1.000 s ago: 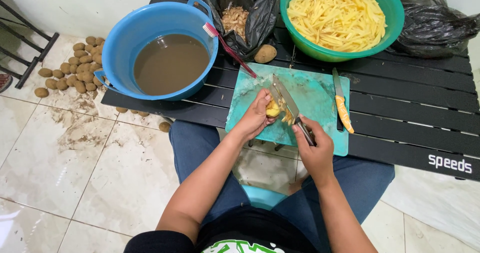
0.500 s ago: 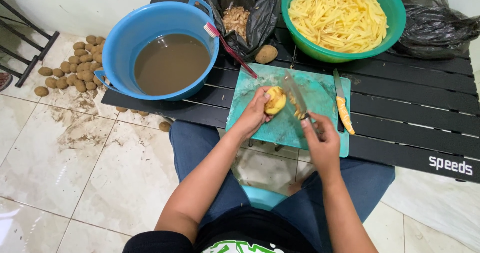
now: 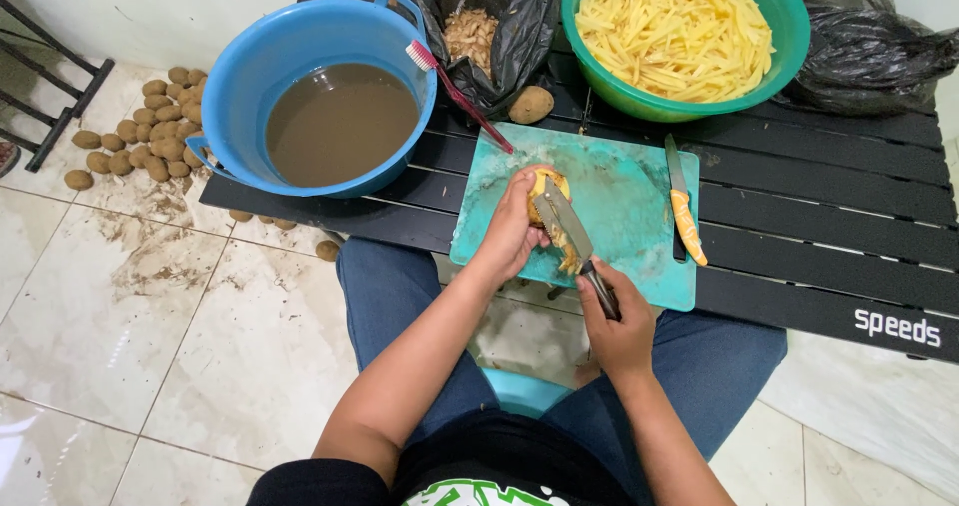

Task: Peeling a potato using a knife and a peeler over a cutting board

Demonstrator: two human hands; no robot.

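Cupped around a half-peeled potato (image 3: 547, 188) held just above the teal cutting board (image 3: 629, 216), the left hand (image 3: 511, 234) lies right beside the peeler (image 3: 565, 228) clenched in the right hand (image 3: 617, 328), so a wet slip could likely nick the fingers (image 3: 529, 198).

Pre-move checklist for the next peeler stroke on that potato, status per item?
1. Left hand grips potato: ok.
2. Right hand holds peeler by its handle: ok.
3. Blade lies on the potato: ok.
4. Left fingertips clear of the blade path: cannot tell, they sit close beside it.
5. Potato over the teal cutting board: ok.
6. Orange-handled knife lies apart from both hands: ok.
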